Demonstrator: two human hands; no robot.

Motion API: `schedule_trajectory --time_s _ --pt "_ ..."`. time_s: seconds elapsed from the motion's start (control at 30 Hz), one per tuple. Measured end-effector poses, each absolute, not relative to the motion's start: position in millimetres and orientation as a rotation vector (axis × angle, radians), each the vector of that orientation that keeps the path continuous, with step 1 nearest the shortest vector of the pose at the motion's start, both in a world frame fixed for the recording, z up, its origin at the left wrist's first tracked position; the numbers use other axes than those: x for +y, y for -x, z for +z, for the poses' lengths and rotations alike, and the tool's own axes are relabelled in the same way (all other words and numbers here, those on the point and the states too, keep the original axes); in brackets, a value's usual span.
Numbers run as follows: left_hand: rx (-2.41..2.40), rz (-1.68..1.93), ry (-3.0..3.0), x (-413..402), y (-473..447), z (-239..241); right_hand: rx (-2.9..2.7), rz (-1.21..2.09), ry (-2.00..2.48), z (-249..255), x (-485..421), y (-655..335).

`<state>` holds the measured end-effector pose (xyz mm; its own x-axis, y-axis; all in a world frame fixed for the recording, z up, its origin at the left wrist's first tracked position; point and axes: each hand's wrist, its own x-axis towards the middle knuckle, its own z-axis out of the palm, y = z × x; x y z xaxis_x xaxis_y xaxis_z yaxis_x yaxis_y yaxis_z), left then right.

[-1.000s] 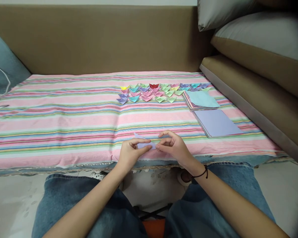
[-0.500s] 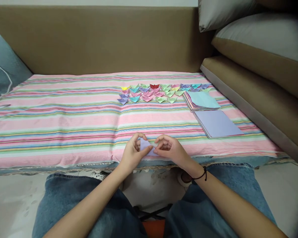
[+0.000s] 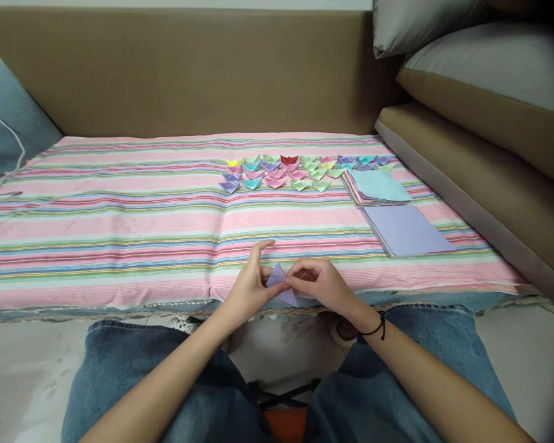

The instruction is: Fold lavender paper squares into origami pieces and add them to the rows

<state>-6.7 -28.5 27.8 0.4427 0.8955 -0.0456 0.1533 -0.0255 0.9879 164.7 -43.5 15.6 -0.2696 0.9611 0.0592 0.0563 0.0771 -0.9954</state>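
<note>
A small folded piece of purple paper (image 3: 277,276) is held between my two hands, just above the front edge of the striped cloth (image 3: 133,227). My left hand (image 3: 250,280) pinches its left side with the thumb in front, while the index finger is raised away from it. My right hand (image 3: 317,282) pinches the paper's right side between thumb and fingertips. One pointed corner sticks up between the hands and another points down to the right. The fingers partly hide the folds.
Several folded paper boats (image 3: 276,178) in many colours stand in rows farther back. Right of them lie a stack topped with light blue paper (image 3: 381,186) and a stack topped with purple paper (image 3: 409,231). Brown cushions (image 3: 471,172) border the right side.
The purple paper has turned, so one corner now points up and another down to the right. My left index finger has lifted off it. Both hands still hold it.
</note>
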Motion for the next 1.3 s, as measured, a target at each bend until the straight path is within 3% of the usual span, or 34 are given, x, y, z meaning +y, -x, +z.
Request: schedule_trajectory --time_s 0.37,0.5,0.77,1.3 --pt "0.983 0.900 -1.161 -20.2 10.6 31.0 -1.099 1.451 1.163 13.9 -37.6 -166.9" --pt "0.992 0.890 -1.143 -19.3 12.2 31.9 -1.197 1.465 1.134 14.2 -38.7 -167.5" --pt "0.963 0.861 -1.178 -18.6 9.5 26.7 -1.426 1.093 1.126 15.9 -39.5 -168.3" --pt "1.074 1.075 -0.970 -15.2 12.3 27.2 -1.534 1.222 1.153 10.7 -41.3 -160.9"
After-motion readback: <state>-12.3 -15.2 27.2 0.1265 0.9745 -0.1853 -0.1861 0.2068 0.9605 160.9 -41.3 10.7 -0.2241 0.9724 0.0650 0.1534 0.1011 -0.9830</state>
